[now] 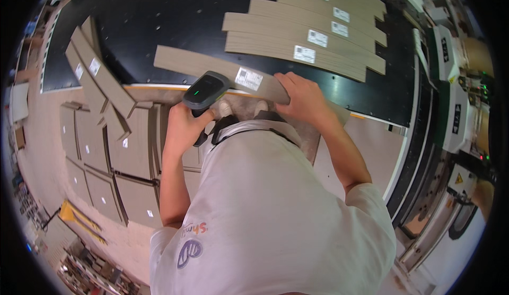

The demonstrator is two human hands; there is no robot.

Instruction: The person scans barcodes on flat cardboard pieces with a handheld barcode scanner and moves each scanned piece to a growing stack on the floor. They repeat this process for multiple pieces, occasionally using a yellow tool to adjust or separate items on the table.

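Observation:
My left hand (183, 128) is wrapped around the grip of a dark handheld barcode scanner (206, 90). A green light glows on top of its head. The right end of a long wood-grain board strip (179, 59) is in my right hand (304, 98), thumb at its near edge and fingers over the far edge. A white printed label (249, 79) is stuck on this strip, just right of the scanner head. The strip slants across the near edge of a black machine table (135, 28).
Several labelled strips (278, 42) lie side by side on the table's right part. More strips (107, 76) cross its left edge above stacked panels (129, 147). Machine units (449, 84) stand at right. A yellow pallet jack (77, 217) is at lower left.

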